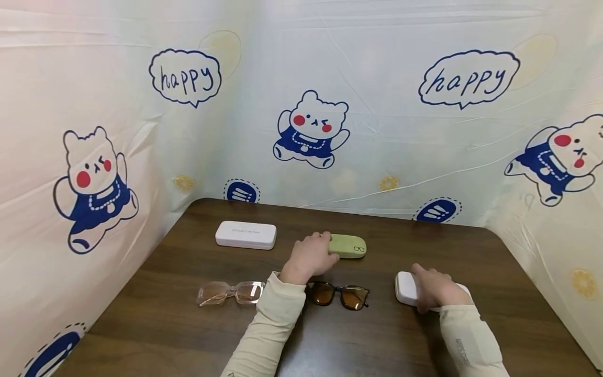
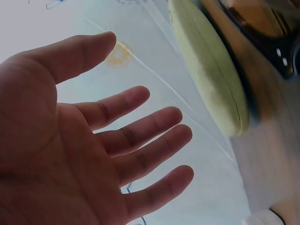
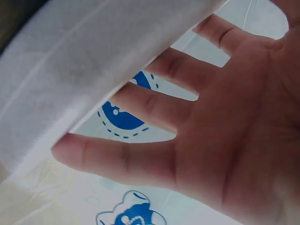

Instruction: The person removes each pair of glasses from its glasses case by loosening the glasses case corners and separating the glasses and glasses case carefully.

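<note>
My left hand [image 1: 309, 256] hovers by the left end of a green glasses case [image 1: 347, 246], which has a small glasses print. In the left wrist view, that hand's fingers are spread and loosely bent, apart from the green case [image 2: 211, 70]. My right hand [image 1: 438, 288] grips a white glasses case [image 1: 406, 288] at the right, fingers over its far side and thumb on the near side. The right wrist view shows the white case [image 3: 89, 61] hiding most fingertips. Below the left hand lie dark-framed sunglasses [image 1: 337, 295] with brown lenses, partly behind the sleeve.
Clear-framed glasses [image 1: 231, 293] with tinted lenses lie left of the left forearm. Another white glasses case [image 1: 246, 235] rests at the back left of the dark wooden table [image 1: 155, 324]. A printed cloth [image 1: 377, 131] hangs around the table's back and sides.
</note>
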### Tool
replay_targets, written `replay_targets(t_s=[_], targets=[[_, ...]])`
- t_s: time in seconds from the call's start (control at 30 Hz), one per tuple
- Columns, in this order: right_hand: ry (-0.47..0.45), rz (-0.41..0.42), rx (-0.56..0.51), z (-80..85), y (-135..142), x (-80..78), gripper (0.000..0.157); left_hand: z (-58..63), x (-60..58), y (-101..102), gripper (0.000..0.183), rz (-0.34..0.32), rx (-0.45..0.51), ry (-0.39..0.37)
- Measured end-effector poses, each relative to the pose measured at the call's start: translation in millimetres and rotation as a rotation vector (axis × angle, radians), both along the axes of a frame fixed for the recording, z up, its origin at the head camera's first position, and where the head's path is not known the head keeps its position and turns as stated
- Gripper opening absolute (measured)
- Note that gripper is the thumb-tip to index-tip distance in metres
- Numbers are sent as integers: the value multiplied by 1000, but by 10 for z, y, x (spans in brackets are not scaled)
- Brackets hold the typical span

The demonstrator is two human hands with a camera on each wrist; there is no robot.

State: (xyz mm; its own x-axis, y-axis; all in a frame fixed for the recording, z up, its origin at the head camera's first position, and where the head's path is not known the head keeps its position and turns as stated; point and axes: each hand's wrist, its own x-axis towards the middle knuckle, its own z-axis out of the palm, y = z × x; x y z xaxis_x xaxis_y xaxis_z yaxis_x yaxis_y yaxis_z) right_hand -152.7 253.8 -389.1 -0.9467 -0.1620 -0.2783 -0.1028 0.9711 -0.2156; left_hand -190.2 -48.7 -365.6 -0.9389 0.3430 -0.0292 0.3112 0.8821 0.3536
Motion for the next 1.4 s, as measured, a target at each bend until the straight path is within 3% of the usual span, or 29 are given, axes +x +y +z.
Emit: replay_targets(t_s=[0.2,0.4,0.53,0.73,1.03,1.2,1.4], targets=[[-17,-20,11,-44,-21,202,74,19,151,191,57,-119,-85,12],[65,12,9,-91,-73,500,66,27,467,446,47,-294,-132,8],[91,11,-13,-117,-156,681,65,-20,689,546,48,-403,-165,-38],[76,-3,-11,-138,-391,894,65,-130,875,474,66,-501,-147,-135],[137,102,-10,-92,-781,1015,62,-318,1045,185,76,-514,-166,-178],[127,172,17,-78,-1009,1020,65,-371,1107,86,77,-496,-162,-122],[178,303,77,-91,-1295,1033,65,-385,1187,28,80,-449,-204,-13]])
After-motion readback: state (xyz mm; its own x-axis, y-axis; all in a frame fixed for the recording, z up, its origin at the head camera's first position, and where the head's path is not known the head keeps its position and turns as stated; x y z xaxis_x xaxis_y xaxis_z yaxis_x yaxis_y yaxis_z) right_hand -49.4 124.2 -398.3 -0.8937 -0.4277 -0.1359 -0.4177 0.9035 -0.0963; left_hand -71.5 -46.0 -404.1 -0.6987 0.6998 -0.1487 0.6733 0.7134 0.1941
